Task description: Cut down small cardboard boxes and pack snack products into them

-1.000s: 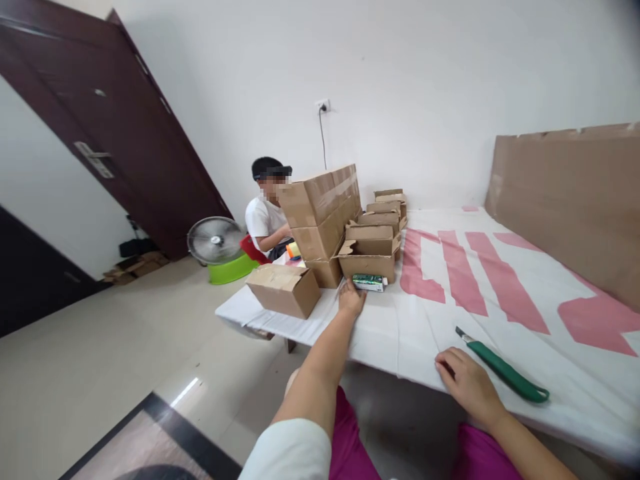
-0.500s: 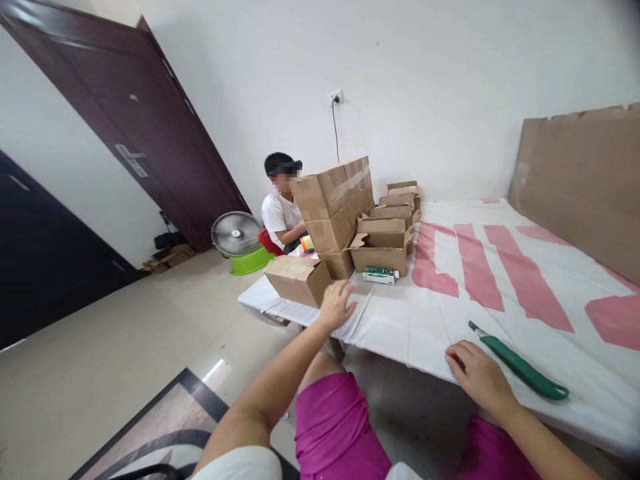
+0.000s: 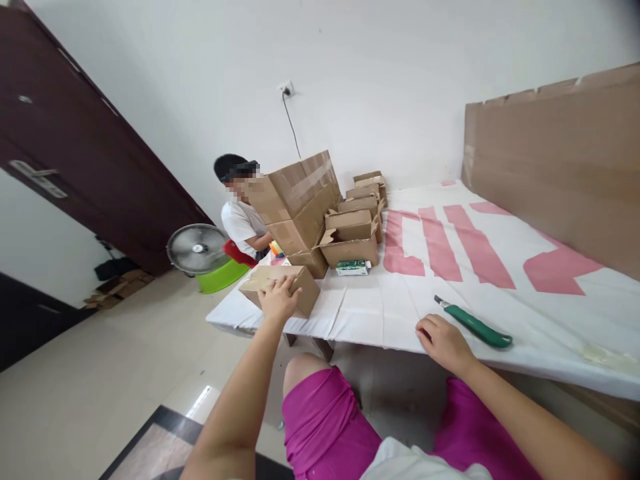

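Note:
My left hand [image 3: 280, 299] lies on a closed cardboard box [image 3: 307, 293] at the table's near left corner. Its fingers are spread over the top and it does not grasp the box. My right hand [image 3: 445, 343] rests at the table's front edge, fingers loosely curled with nothing visible in them. Just beyond it lies a green utility knife [image 3: 477, 325], blade end pointing away to the left; the hand is apart from it. A small green and white carton [image 3: 353, 268] stands in front of an open cardboard box [image 3: 350, 252].
Stacked taped boxes [image 3: 295, 200] stand behind the closed box, with several open boxes [image 3: 367, 190] beside them. A large cardboard sheet [image 3: 550, 147] borders the right of the cloth-covered table [image 3: 375, 327]. Another person [image 3: 243, 223] sits at the far left, near a fan [image 3: 197, 248].
My left hand has moved from the near side of the closed box onto its top. The view has swung right. My right hand stays by the table edge, the knife in place.

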The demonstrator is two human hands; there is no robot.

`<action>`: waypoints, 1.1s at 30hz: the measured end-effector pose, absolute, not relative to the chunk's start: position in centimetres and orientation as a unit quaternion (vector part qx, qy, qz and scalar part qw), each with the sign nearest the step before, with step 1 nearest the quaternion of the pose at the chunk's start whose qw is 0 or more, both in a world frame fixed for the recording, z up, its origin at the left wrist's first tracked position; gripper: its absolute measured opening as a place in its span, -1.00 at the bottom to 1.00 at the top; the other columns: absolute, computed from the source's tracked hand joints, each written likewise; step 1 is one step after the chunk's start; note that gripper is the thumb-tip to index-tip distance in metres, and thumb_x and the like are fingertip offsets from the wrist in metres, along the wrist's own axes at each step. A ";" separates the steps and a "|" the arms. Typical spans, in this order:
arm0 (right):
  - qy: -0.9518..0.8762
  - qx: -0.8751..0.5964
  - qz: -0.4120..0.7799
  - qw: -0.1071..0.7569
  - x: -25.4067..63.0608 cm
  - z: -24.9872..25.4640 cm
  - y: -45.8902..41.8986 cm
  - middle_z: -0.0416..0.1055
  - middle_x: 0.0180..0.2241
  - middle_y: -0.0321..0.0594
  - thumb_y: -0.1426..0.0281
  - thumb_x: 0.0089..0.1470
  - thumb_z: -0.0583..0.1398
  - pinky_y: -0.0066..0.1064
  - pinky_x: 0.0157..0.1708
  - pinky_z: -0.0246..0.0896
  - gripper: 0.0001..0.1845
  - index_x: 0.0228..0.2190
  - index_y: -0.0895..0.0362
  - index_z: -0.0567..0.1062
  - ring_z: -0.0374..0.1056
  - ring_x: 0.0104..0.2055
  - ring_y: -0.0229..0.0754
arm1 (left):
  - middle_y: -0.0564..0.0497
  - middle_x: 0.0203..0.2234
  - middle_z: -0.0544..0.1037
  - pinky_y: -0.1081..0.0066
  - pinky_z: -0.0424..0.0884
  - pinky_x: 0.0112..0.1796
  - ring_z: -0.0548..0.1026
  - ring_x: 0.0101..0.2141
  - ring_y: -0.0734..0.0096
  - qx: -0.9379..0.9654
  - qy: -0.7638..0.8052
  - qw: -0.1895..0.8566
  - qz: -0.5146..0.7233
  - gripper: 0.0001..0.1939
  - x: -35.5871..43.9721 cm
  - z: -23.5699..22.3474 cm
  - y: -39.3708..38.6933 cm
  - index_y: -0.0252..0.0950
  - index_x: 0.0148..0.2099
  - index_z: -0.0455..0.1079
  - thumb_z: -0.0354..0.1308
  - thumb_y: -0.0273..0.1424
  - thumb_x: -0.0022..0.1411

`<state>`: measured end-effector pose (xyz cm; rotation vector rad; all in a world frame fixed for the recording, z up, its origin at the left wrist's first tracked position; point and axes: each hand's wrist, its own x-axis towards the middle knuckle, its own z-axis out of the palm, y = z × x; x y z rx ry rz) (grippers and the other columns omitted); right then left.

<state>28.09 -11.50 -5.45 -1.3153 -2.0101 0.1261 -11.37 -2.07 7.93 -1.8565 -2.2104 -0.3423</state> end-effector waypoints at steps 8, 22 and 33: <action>-0.739 -0.507 0.084 0.435 28.4 -5.6 -11.3 0.47 -0.34 -0.19 0.31 0.23 0.08 -0.28 -0.20 0.29 -0.80 -0.34 0.07 0.48 0.38 -0.25 -0.12 | -0.13 0.22 0.38 -0.31 -0.15 0.23 0.20 0.25 -0.21 -0.769 -0.551 0.042 -0.321 -0.55 1.6 4.5 -10.0 -0.02 0.20 0.36 0.13 -0.19 0.28; -0.604 -0.535 0.092 0.583 29.8 -6.0 -11.0 0.45 -0.11 -0.05 0.16 0.32 -0.06 -0.13 -0.01 0.28 -0.63 -0.07 0.09 0.40 0.37 -0.04 -0.03 | -0.27 0.30 0.04 -0.04 0.09 0.23 0.07 0.31 -0.01 -0.719 -0.385 0.067 -0.574 -0.60 6.3 1.0 -10.4 -0.22 0.20 0.20 0.05 -0.31 0.35; -0.600 -0.552 0.074 0.574 29.7 -6.3 -10.8 0.44 -0.20 -0.08 0.18 0.30 -0.02 -0.18 -0.12 0.30 -0.70 -0.17 0.08 0.39 0.37 -0.13 -0.05 | -0.27 0.16 0.36 0.17 0.23 0.19 0.32 0.21 0.07 -0.591 -0.457 -0.157 -0.646 -0.31 4.1 -6.7 -6.1 -0.31 0.30 0.12 -0.20 0.07 0.36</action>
